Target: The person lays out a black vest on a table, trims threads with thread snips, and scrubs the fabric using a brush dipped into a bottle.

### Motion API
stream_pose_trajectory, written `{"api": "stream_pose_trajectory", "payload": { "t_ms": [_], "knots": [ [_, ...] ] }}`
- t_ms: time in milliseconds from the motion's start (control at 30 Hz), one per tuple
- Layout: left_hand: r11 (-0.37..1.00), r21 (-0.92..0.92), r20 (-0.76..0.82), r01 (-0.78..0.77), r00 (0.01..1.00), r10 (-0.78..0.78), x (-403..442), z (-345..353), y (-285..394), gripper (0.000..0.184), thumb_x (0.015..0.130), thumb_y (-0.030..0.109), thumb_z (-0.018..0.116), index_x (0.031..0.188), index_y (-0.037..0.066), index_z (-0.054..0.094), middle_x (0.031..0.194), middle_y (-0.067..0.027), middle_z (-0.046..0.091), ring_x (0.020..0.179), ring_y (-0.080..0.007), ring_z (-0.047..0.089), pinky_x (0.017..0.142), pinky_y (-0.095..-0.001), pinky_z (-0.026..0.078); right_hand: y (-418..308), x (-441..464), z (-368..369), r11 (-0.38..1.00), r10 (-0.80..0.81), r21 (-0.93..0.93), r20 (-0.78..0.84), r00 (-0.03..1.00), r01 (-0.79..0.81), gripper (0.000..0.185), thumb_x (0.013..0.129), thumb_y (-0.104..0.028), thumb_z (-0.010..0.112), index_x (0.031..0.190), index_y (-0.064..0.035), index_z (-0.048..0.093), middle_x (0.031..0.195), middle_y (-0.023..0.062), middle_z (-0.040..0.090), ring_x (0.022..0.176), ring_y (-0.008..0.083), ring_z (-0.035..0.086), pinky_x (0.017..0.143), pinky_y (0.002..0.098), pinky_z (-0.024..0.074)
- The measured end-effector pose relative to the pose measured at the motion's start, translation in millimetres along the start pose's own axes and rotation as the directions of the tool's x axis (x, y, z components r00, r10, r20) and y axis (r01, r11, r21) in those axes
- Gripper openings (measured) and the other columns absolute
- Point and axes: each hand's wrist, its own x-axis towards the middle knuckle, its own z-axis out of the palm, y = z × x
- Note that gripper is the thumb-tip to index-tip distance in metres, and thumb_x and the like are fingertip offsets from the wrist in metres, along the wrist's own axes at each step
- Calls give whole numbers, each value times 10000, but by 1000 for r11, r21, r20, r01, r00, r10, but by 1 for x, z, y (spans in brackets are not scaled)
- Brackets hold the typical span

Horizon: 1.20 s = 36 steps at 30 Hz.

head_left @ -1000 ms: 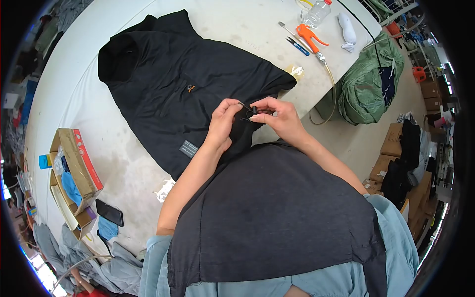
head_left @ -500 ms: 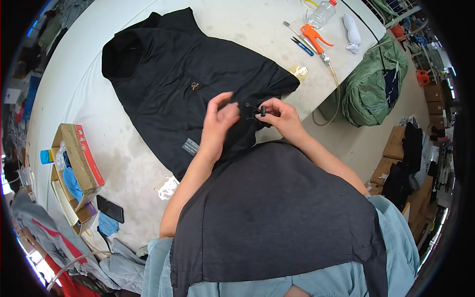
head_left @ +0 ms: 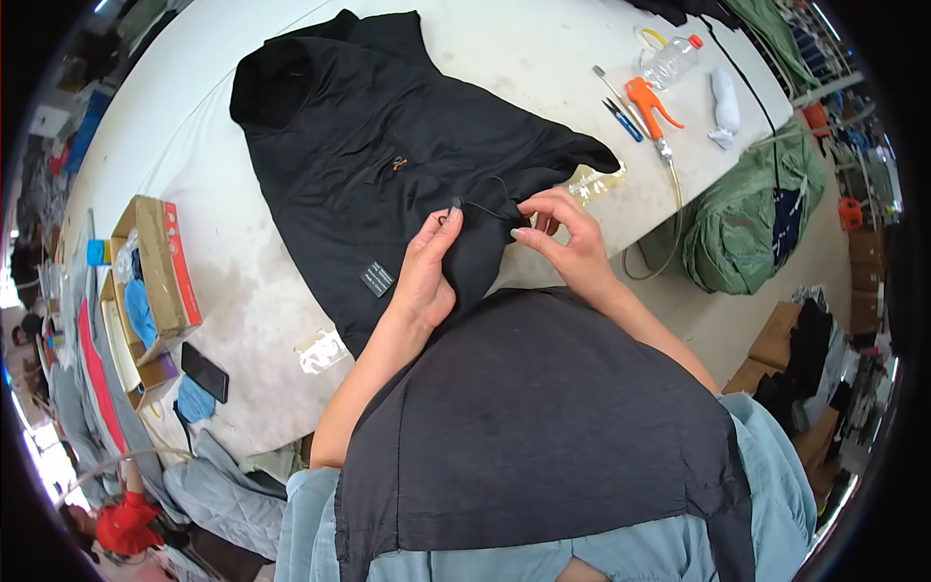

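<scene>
A black garment (head_left: 378,126) with a stand-up collar lies spread on the white table, a small orange logo on its front and a dark printed label (head_left: 378,279) near its lower edge. My left hand (head_left: 432,267) is closed in a pinch on a thin black drawcord (head_left: 485,208) at the garment's lower right. The cord runs in a loop towards my right hand (head_left: 574,242), whose thumb and forefinger close around a small black piece at the cord, apparently a cord lock, mostly hidden by the fingers.
An orange air gun (head_left: 648,105), blue-handled snips (head_left: 623,120), a brush and a plastic bottle (head_left: 671,62) lie at the back right. A cardboard box (head_left: 160,281) and a phone (head_left: 205,372) are at left. A green bag (head_left: 742,209) stands beyond the right edge; a person in red (head_left: 128,524) is lower left.
My left hand, blurred and off the cord before, now pinches it and the cord is drawn into a loop. My right hand stays at the cord's end. The view has shifted slightly.
</scene>
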Motion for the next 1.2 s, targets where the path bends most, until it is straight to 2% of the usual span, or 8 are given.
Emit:
{"api": "stream_pose_trajectory", "payload": {
  "t_ms": [400,500,567,633,833,967,1167,1200],
  "knots": [
    [999,37,-115,-35,993,39,-24,26,-28,69,930,142,583,972,89,568,1041,-13,577,981,-99,555,844,-262,457,27,22,-35,915,27,356,415,909,-190,73,828,-28,640,885,6,609,890,32,576,686,86,533,624,232,433],
    [328,848,116,-415,751,650,-23,62,-19,236,828,36,654,1046,82,573,1212,-77,535,1140,-185,508,907,-323,432,28,34,-47,940,-38,313,492,870,-136,53,834,-38,623,870,-3,606,857,24,574,666,83,515,614,236,420],
    [-326,899,438,-293,635,636,-28,87,5,521,717,-25,671,1210,100,557,1283,-100,502,1176,-289,482,938,-371,408,29,44,-52,955,-64,277,537,841,-104,50,835,-48,619,866,-11,608,827,19,573,658,83,506,611,237,412],
    [-409,788,606,-460,698,382,-23,93,11,508,721,-40,651,1205,90,569,1218,-86,542,1051,-274,566,859,-356,456,32,53,-52,958,-53,259,575,817,-120,51,834,-59,621,864,-19,611,795,14,572,656,83,502,611,235,405],
    [-48,858,467,-512,737,488,-43,113,5,222,829,-13,638,1045,16,600,883,-94,609,704,-195,624,596,-280,483,-2,79,-83,862,-206,471,661,722,-186,38,834,-43,637,838,-19,608,827,24,578,679,65,498,599,220,385],
    [871,468,-71,-150,976,206,-25,80,-27,150,934,75,553,1064,20,605,891,-21,591,760,-49,536,654,-210,444,21,83,-74,788,53,340,793,607,-513,102,864,-131,652,897,-43,613,798,-1,590,627,48,541,564,204,410],
    [882,472,-149,-16,984,97,-15,66,-27,248,953,161,537,1159,48,619,939,-13,619,789,-54,524,740,-214,434,176,117,-126,895,370,309,-112,922,-321,179,889,-125,576,1048,-42,584,868,70,606,710,139,625,579,270,516],
    [827,561,-203,40,975,90,-11,70,-26,234,936,170,578,1133,59,638,927,-7,636,792,-52,531,736,-205,433,218,115,-141,939,1,-339,-178,984,-62,232,868,-145,596,1087,-73,577,923,96,610,805,211,637,688,329,518]
  ]
}}
